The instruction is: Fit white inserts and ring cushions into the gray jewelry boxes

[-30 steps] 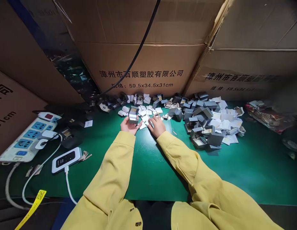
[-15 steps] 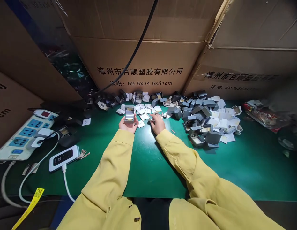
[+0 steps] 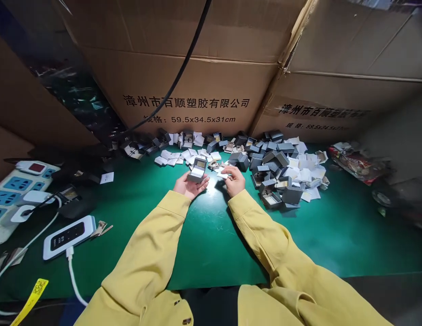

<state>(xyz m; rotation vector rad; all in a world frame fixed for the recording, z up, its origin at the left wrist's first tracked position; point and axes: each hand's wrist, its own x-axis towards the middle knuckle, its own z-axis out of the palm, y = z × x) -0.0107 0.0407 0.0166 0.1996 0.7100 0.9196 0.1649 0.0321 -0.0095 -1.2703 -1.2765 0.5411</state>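
Note:
Palm up, my left hand (image 3: 189, 186) holds a small grey jewelry box (image 3: 197, 170) with its lid raised. A white insert shows in the lower half, and a yellowish patch lies inside the lid. My right hand (image 3: 234, 182) is just to the right of it, fingers pinched on a small white piece (image 3: 224, 175), partly hidden by the fingertips. White inserts (image 3: 192, 156) lie loose behind both hands. To the right, a heap of grey jewelry boxes (image 3: 277, 158), some open, is mixed with more white pieces (image 3: 306, 170).
Cardboard cartons (image 3: 183, 81) wall off the back of the green table (image 3: 217, 244). A black cable (image 3: 177, 77) hangs in front of them. On the left are a power strip (image 3: 20, 194) and a white device (image 3: 70, 235) with a cord. Plastic packaging (image 3: 356, 163) lies far right.
The view has turned slightly right. My left hand and the box have shifted right and tilted, and the box's white insert now shows more. My right hand has drawn right, still pinching.

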